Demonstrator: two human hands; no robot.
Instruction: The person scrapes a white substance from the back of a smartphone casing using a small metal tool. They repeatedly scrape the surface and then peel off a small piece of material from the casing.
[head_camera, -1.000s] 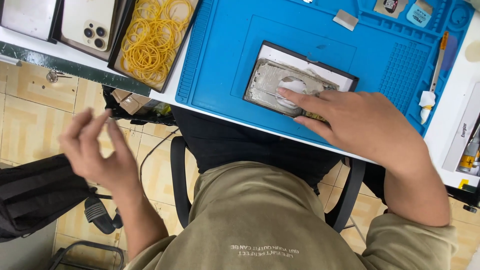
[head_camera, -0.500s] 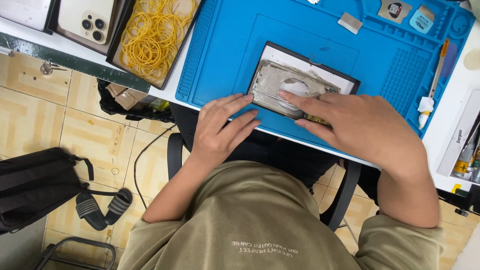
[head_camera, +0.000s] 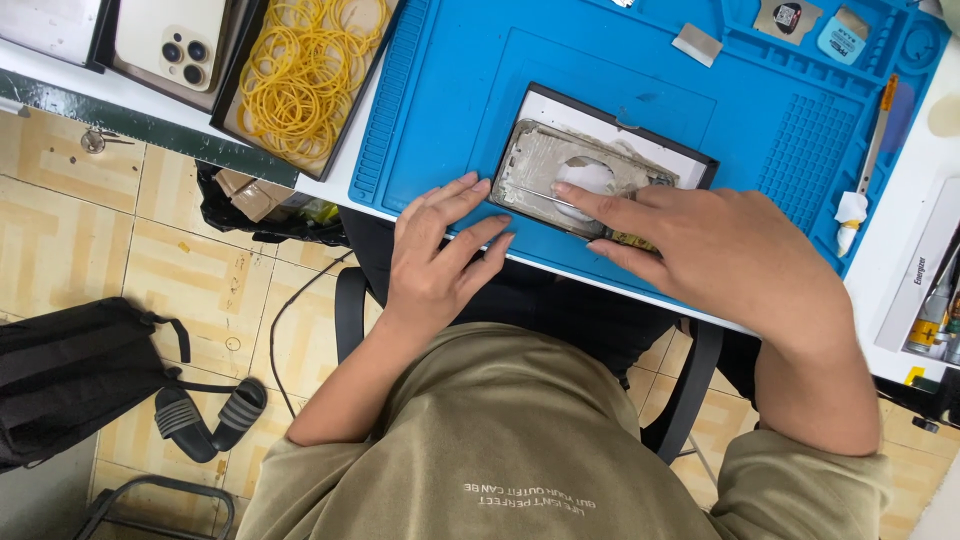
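Your right hand (head_camera: 735, 255) presses flat-fingered on the phone frame (head_camera: 570, 175), which lies on the blue mat (head_camera: 440, 120); your left hand (head_camera: 435, 255) rests open at the mat's edge. A black tray (head_camera: 232, 95) holds yellow rubber bands (head_camera: 300, 70); the neighbouring tray (head_camera: 105, 45) holds a pale phone (head_camera: 170, 40).

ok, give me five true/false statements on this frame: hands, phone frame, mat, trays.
1. The right hand rests on the phone frame, index fingertip near its round opening. True.
2. The left hand holds a screwdriver. False: it is empty, fingers spread on the blue mat beside the frame.
3. The phone frame lies on a black-edged panel on the mat. True.
4. The rubber bands are red. False: they are yellow, in a black tray.
5. The phone in the far tray lies screen up. False: its back, with the camera lenses, faces up.
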